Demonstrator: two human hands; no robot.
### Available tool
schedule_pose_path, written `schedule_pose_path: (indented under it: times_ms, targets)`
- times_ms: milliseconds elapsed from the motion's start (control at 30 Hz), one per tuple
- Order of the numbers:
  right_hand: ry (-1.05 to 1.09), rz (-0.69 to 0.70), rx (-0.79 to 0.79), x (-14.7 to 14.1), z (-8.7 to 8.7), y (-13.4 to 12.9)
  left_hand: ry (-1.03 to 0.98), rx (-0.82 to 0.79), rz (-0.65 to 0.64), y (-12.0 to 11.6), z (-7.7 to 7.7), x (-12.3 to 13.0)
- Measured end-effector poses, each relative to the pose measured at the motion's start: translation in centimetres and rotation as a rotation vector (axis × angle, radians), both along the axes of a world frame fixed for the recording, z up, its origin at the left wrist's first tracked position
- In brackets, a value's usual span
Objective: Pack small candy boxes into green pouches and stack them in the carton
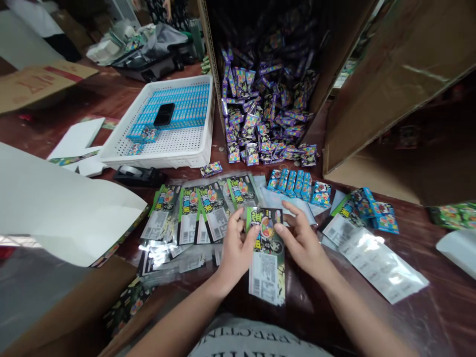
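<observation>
So, head view, the only one here. A printed pouch (pixel 266 270) is held up just below the centre of the frame. It's pinched at its upper left edge by the left hand (pixel 238 245), with the thumb laid on the front. The right hand (pixel 305 243) is kept looser: the thumb is set against the upper right edge and the index finger is spread up past the corner (whether the pouch is gripped from behind on that side can't be told).

The step in hand looks like the top end being handled, maybe opened or squared up. For the next move, a steady left pinch and a free right thumb seem to be called for.

As for room, the left is crowded: more pouches (pixel 213 213) are fanned out overlapping, right by the left hand. Above, the way is narrowed by small blue boxes (pixel 296 183) and loose purple packets (pixel 271 119), and the cardboard flap (pixel 394 94) is angled down at upper right. At lower right a clear plastic strip (pixel 385 265) is laid slantwise. The easiest room is offered by the bare desk (pixel 307 302) between the forearms.
</observation>
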State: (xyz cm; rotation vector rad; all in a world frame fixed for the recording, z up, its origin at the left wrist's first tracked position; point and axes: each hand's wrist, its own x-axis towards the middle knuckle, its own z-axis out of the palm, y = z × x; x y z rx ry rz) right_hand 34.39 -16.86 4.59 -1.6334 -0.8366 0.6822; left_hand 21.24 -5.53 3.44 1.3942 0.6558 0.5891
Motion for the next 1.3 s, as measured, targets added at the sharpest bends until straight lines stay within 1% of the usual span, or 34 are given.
schedule_pose_path:
  times_ms: [67, 167, 233, 300, 400, 500, 533, 567, 600, 667, 733, 767, 800, 833, 900, 933, 967, 1000, 1033, 1067, 1100, 1133, 1200, 1233, 1300]
  targets:
    - [0.053, 0.059, 0.023, 1.0, 0.4, 0.1, 0.006, -0.011, -0.103, 0.2, 0.2, -0.8]
    - [0.130, 0.135, -0.026, 1.8, 1.0, 0.0, 0.094, 0.033, -0.245, 1.2, 0.7, -2.1]
    - [0.159, 0.199, -0.074, 2.1, 1.1, -0.3, 0.165, 0.076, -0.307, 2.2, 0.9, -2.7]
    - [0.114, 0.242, -0.098, 2.1, 0.9, -0.7, 0.174, 0.162, -0.305, 3.1, 1.1, -2.9]
    - [-0.069, 0.209, -0.061, 1.8, 0.3, -1.3, 0.144, 0.282, -0.232, 3.8, 1.2, -2.7]
    - [-0.247, 0.144, -0.009, 2.3, 0.2, -1.4, 0.216, 0.239, -0.191, 4.2, 1.2, -2.7]
    - [-0.296, 0.120, 0.002, 2.8, 0.5, -1.1, 0.251, 0.234, -0.174, 4.4, 1.3, -2.8]
    - [-0.353, 0.099, 0.010, 3.7, 0.9, -0.6, 0.284, 0.263, -0.158, 4.8, 1.3, -3.0]
    - [-0.425, 0.086, 0.018, 4.8, 1.4, 0.2, 0.315, 0.334, -0.146, 5.3, 1.4, -3.1]
    - [-0.615, 0.093, 0.020, 7.6, 2.5, 2.8, 0.362, 0.572, -0.128, 6.5, 1.8, -3.3]
    - [-0.842, 0.133, -0.011, 10.5, 3.2, 6.8, 0.401, 0.839, -0.140, 7.6, 2.6, -3.0]
    - [-0.953, 0.153, -0.060, 11.7, 3.4, 9.1, 0.411, 0.953, -0.179, 8.0, 3.1, -2.6]
    - [-1.053, 0.197, -0.134, 12.7, 3.4, 11.6, 0.410, 1.049, -0.251, 8.3, 3.7, -2.0]
    - [-1.140, 0.235, -0.198, 13.5, 3.2, 14.0, 0.395, 1.132, -0.358, 8.5, 4.2, -1.4]
    - [-1.198, 0.258, -0.213, 14.1, 2.9, 18.2, 0.338, 1.246, -0.598, 8.8, 5.1, 0.1]
    - [-1.217, 0.265, -0.213, 14.0, 2.7, 19.8, 0.312, 1.282, -0.684, 8.9, 5.4, 0.9]
    - [-1.228, 0.265, -0.210, 13.8, 2.7, 20.8, 0.298, 1.308, -0.735, 9.0, 5.5, 1.6]
    - [-1.242, 0.265, -0.215, 13.6, 2.7, 21.4, 0.292, 1.326, -0.757, 9.3, 5.5, 2.2]
    - [-1.252, 0.263, -0.217, 13.3, 2.9, 21.4, 0.294, 1.337, -0.760, 9.6, 5.4, 2.8]
    - [-1.253, 0.259, -0.212, 13.0, 3.1, 20.9, 0.298, 1.344, -0.755, 10.0, 5.2, 3.2]
    - [-1.241, 0.254, -0.197, 12.9, 3.5, 19.8, 0.302, 1.348, -0.747, 10.4, 5.0, 3.6]
    - [-1.214, 0.251, -0.172, 12.9, 4.0, 18.2, 0.308, 1.349, -0.740, 10.9, 4.9, 3.8]
    - [-1.130, 0.255, -0.148, 13.7, 5.2, 13.5, 0.342, 1.341, -0.768, 11.6, 4.7, 3.6]
    - [-1.107, 0.277, -0.179, 14.4, 5.8, 10.7, 0.363, 1.335, -0.819, 11.8, 4.7, 3.3]
    - [-1.106, 0.336, -0.343, 16.2, 6.8, 4.8, 0.389, 1.323, -0.983, 11.7, 5.0, 2.2]
